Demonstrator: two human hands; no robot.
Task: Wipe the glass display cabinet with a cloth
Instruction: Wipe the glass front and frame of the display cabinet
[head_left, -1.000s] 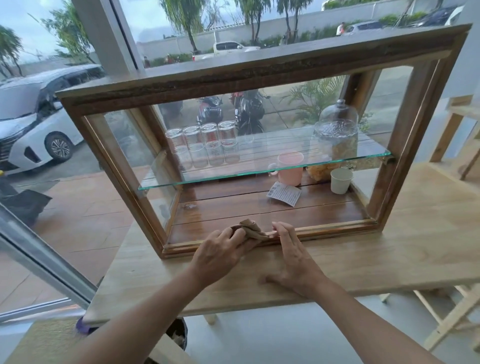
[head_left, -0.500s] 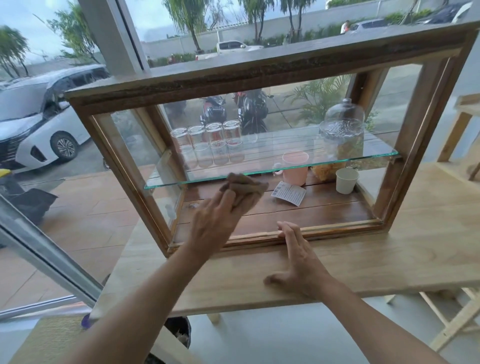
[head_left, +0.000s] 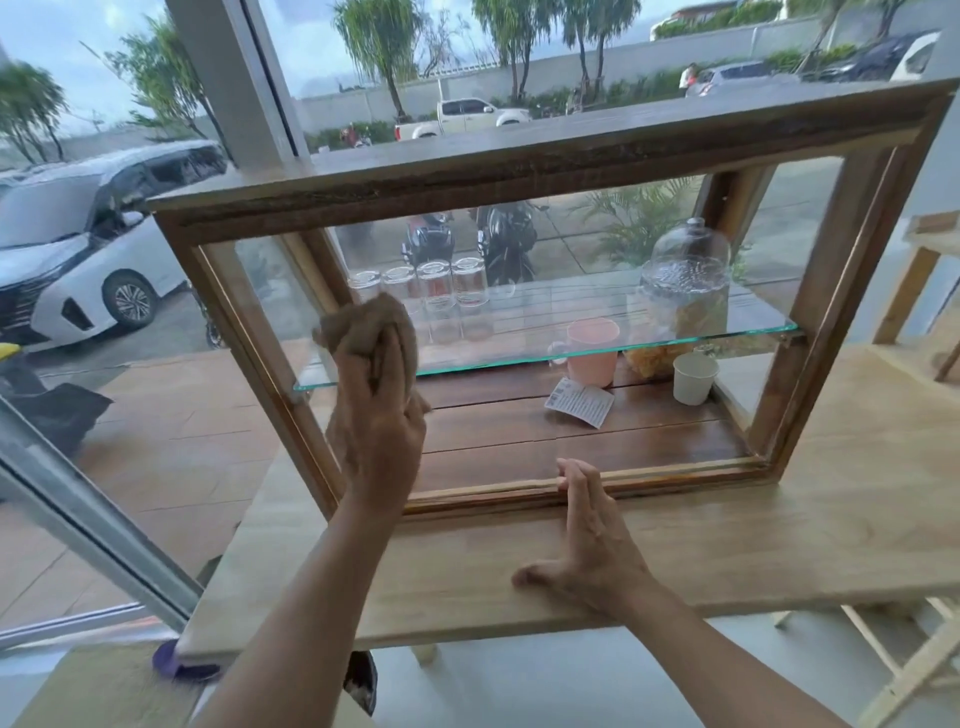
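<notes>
A wood-framed glass display cabinet (head_left: 524, 166) stands on a light wooden table (head_left: 779, 535). My left hand (head_left: 382, 415) is raised in front of the cabinet's left half, gripping a bunched brown cloth (head_left: 358, 325) at the level of the glass shelf (head_left: 597, 351). Whether the cloth touches a pane I cannot tell. My right hand (head_left: 592, 540) lies flat on the table, fingers apart, fingertips against the cabinet's bottom rail.
Inside are several upturned glasses (head_left: 452, 286), a lidded glass jar (head_left: 685, 286), a pink mug (head_left: 592, 345), a white paper cup (head_left: 693, 378) and a paper slip (head_left: 579, 401). A window with parked vehicles lies behind. A wooden stand (head_left: 919, 280) is at right.
My left hand has lifted the cloth from the cabinet's bottom rail up to the glass shelf level at the left. My right hand has stayed on the table by the rail.
</notes>
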